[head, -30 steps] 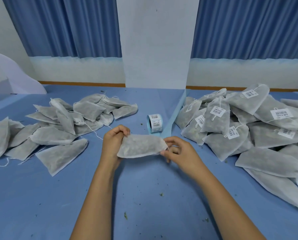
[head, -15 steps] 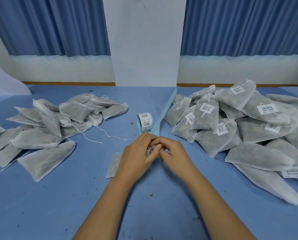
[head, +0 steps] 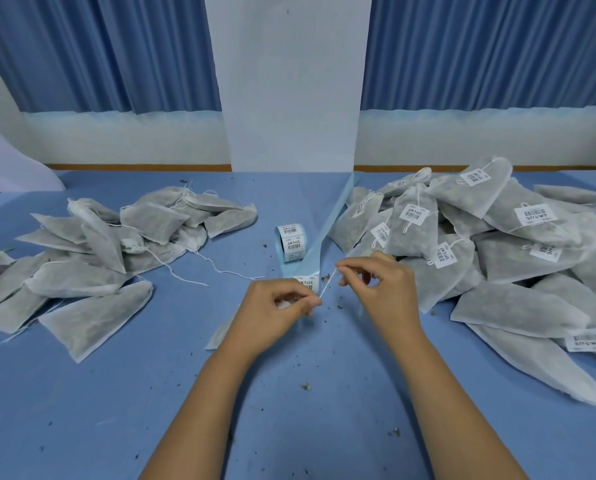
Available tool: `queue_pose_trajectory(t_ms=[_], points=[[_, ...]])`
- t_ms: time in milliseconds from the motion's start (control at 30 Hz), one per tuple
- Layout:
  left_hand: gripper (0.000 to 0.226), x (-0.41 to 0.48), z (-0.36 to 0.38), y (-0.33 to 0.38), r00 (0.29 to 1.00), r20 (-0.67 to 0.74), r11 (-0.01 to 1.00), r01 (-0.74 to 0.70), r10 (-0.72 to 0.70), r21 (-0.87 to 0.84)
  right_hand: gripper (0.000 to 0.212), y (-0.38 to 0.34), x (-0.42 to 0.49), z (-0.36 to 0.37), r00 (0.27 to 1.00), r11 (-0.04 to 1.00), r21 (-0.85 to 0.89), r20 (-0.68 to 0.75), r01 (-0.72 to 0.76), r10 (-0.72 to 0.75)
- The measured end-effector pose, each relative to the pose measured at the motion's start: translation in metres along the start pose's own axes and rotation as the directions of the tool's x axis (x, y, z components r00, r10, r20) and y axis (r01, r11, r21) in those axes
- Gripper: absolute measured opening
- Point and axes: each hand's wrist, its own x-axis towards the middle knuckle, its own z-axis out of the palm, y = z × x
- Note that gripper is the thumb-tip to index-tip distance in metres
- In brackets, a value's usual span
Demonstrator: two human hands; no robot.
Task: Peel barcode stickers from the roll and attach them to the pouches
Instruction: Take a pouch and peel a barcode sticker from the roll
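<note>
Both hands are working one pouch's drawstring [head: 327, 284]. The left hand [head: 279, 308] is pinching its lower end between thumb and forefinger, the right hand [head: 381, 289] is nipping the upper end, and the cord is running taut between them, climbing toward one o'clock. The pouch [head: 220, 336] is lying mostly hidden under the left hand, with one corner poking out at seven o'clock.

This is looking like the preparing step, cinching the bag; no label is showing on what can be seen of it. The next barcode sticker [head: 305, 281] is waiting on the blue liner [head: 331, 216], just past the left knuckles at twelve o'clock, with the sticker roll [head: 291, 242] standing beyond it. The next move is probably calling for one hand to drop the cord and peel that label.

The unlabelled pile [head: 92, 271] is sitting at nine o'clock, the labelled pile [head: 497, 202] at three.
</note>
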Motion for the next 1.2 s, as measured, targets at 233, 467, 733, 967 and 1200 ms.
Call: queue_pose_trajectory(t_ms=[233, 467, 733, 967, 1200], points=[[0.013, 0.003, 0.0, 0.0, 0.982, -0.183, 0.931, -0.106, 0.043, -0.35, 0.012, -0.013, -0.008, 0.014, 0.924, 0.935, 0.171, 0.284, -0.312, 0.256], [0.02, 0.004, -0.002, -0.013, 0.963, -0.22, 0.972, -0.11, 0.155, 0.206, 0.009, -0.017, -0.013, 0.015, 0.918, 0.993, 0.012, 0.381, 0.115, -0.111], [0.014, 0.001, 0.005, -0.005, 0.998, -0.054, 0.996, -0.039, 0.044, 0.083, 0.006, -0.012, -0.007, 0.006, 0.987, 0.998, -0.018, 0.145, 0.065, -0.062], [0.018, 0.0, 0.01, 0.004, 0.983, -0.183, 0.982, -0.003, -0.032, -0.19, 0.012, -0.018, -0.007, 0.014, 0.883, 0.854, 0.255, 0.255, -0.454, 0.393], [0.014, 0.002, 0.007, -0.002, 0.903, -0.43, 0.999, -0.017, -0.002, -0.039, 0.017, -0.026, -0.014, 0.023, 0.817, 0.829, 0.248, 0.453, -0.501, 0.358]])
